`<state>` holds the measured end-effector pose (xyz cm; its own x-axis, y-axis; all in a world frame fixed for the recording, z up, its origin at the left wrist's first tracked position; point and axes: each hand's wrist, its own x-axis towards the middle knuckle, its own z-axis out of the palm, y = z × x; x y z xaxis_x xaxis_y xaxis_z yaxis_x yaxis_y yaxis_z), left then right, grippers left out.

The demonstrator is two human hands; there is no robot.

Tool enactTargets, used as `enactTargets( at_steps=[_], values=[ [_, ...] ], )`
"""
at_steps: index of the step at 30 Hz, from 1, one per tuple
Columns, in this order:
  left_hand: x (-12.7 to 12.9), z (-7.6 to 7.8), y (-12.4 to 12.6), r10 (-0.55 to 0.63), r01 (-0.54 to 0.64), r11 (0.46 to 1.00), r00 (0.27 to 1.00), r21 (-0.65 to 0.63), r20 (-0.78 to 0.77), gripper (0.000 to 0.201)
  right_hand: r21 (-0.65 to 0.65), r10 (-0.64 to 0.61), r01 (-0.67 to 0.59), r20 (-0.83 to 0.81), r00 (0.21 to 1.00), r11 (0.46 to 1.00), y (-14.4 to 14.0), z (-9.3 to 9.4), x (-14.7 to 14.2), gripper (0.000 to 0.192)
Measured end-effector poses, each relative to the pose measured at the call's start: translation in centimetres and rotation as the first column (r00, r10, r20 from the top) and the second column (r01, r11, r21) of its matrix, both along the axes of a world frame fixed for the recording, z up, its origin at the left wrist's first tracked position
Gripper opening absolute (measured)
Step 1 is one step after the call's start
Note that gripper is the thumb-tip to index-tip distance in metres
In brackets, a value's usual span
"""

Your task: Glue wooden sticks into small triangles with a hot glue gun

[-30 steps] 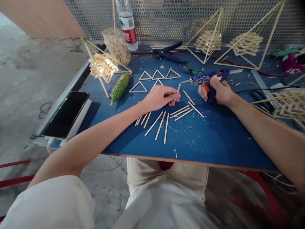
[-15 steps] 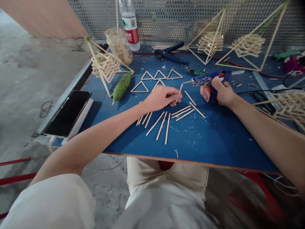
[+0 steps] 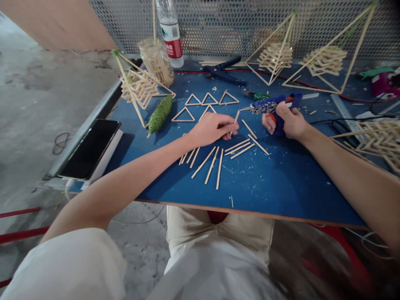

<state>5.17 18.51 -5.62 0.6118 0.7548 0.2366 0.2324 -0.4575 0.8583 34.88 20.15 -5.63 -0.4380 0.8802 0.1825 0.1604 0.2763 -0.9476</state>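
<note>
My left hand pinches a short wooden stick, tilted with its upper end pointing away from me. In my right hand is a blue hot glue gun, its barrel speckled with bits; the nozzle is at the stick's upper end. Whether they touch I cannot tell. Loose wooden sticks lie fanned out below my left hand, and more sticks rest to their right. Behind the hand are several small stick triangles; one is partly covered by the hand.
Stick pyramids stand at the back right, another pyramid at the left. Nearby are green yarn, a jar of sticks, a bottle, blue pliers and a phone on a white box. A mesh panel borders the back.
Almost nothing differs. The glue gun and my right hand have shifted very slightly; my left hand keeps the stick in the same place.
</note>
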Motion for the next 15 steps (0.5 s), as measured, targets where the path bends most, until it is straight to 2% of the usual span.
enactTargets(
  at_steps=[11,13,15],
  values=[
    [-0.04,-0.07,0.01,0.007,-0.007,1.0,1.0,-0.03,0.006,0.025,0.093,0.042,-0.048,0.071,0.997,0.995,-0.31,0.39,-0.09,0.078],
    [-0.01,-0.16,0.04,0.016,-0.015,0.999,1.0,-0.045,0.018,0.025,0.084,0.007,-0.009,0.021,1.0,0.996,-0.31,0.17,-0.08,0.076],
    [0.03,-0.27,0.08,0.022,-0.02,0.999,0.999,-0.05,0.023,0.025,0.125,-0.107,0.109,-0.023,0.994,0.986,-0.18,-0.1,0.12,0.074]
  ],
)
